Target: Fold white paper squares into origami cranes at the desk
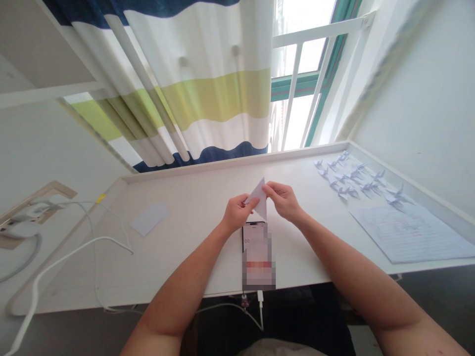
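Observation:
A small white sheet of paper folded into a triangle (261, 203) is held up above the desk, between both hands. My left hand (239, 211) is closed on its left side, with the thumb lying across the paper. At the upper right edge, my right hand (284, 200) pinches the paper between thumb and fingers. Just below the hands a phone (254, 247) lies on the desk, its screen lit and partly blurred out. A flat white piece of paper (150, 218) rests apart to the left.
Several folded paper cranes (349, 175) stand at the back right, behind a written sheet (411, 235). White cables (79, 244) run from a wall power socket (27, 215) over the left side. A charging cable (260, 301) hangs at the desk's front edge. A raised rim (208, 163) borders the desk (185, 262).

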{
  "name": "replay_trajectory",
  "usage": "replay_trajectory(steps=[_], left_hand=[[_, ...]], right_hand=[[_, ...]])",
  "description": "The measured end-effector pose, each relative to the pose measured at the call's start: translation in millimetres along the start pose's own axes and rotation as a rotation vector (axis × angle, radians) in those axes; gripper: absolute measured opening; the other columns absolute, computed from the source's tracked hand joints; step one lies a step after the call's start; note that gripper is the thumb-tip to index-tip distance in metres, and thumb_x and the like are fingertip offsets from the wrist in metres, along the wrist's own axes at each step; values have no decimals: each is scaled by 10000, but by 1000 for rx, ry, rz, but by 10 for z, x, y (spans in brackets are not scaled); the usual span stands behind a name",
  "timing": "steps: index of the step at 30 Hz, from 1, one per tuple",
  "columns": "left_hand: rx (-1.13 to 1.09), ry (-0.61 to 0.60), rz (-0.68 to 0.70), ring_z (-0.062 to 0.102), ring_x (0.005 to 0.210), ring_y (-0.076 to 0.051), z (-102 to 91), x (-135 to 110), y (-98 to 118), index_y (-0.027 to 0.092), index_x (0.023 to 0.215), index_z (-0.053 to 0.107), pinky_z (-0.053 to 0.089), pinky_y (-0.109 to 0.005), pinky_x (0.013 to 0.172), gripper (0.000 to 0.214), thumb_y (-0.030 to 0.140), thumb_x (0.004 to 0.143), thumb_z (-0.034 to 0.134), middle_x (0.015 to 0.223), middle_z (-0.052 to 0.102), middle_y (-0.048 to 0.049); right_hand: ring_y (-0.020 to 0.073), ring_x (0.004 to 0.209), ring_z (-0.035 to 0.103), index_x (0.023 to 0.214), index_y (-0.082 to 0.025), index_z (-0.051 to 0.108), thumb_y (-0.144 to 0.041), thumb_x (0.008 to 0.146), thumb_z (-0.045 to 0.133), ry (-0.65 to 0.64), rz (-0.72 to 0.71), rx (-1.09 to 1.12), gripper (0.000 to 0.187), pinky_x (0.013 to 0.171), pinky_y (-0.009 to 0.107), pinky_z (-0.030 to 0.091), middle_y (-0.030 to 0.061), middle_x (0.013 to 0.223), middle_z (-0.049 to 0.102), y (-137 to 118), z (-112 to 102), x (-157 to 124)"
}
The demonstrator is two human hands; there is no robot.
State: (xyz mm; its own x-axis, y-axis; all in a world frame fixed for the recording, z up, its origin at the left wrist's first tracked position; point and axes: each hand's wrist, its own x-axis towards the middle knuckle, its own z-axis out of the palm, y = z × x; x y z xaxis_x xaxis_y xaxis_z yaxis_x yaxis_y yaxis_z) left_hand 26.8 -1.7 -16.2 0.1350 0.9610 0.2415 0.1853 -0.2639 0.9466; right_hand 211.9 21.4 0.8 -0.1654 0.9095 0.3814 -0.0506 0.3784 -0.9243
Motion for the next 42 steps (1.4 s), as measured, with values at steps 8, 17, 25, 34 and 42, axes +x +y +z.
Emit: replay_trajectory(steps=[8,17,25,34,42], left_hand=[[42,71,-3,608,564,-142,-3,-6,44,176,738,748,498,-250,545,495,654,863,777,620,665,-16],[3,72,22,581,587,-152,-17,26,32,186,676,699,534,-273,576,528,663,901,721,610,622,-13],[80,189,78,492,532,-127,-19,-11,53,196,556,594,397,-260,513,583,644,907,724,525,542,9],[-66,157,32,564,547,-139,-44,23,91,191,564,641,490,-267,533,602,692,891,715,556,598,-15],[-103,106,32,635,530,-153,-81,75,70,178,687,696,520,-273,519,663,809,888,670,605,690,-47]], right_hand=[[155,634,523,695,-201,634,-826,874,678,-65,36,-60,652,627,316,448,5,647,600,-15,32,-29],[170,637,555,667,-204,629,-823,858,681,-91,81,-91,651,633,326,489,33,654,638,-9,39,-37],[172,630,557,684,-211,613,-858,873,614,-102,76,-133,675,617,324,485,38,655,633,17,80,-46],[156,605,515,673,-225,556,-834,895,604,-125,55,-195,650,594,313,429,7,627,589,10,76,-66],[185,651,594,691,-215,616,-812,900,616,-140,101,-167,633,653,332,479,42,677,670,30,59,-62]])
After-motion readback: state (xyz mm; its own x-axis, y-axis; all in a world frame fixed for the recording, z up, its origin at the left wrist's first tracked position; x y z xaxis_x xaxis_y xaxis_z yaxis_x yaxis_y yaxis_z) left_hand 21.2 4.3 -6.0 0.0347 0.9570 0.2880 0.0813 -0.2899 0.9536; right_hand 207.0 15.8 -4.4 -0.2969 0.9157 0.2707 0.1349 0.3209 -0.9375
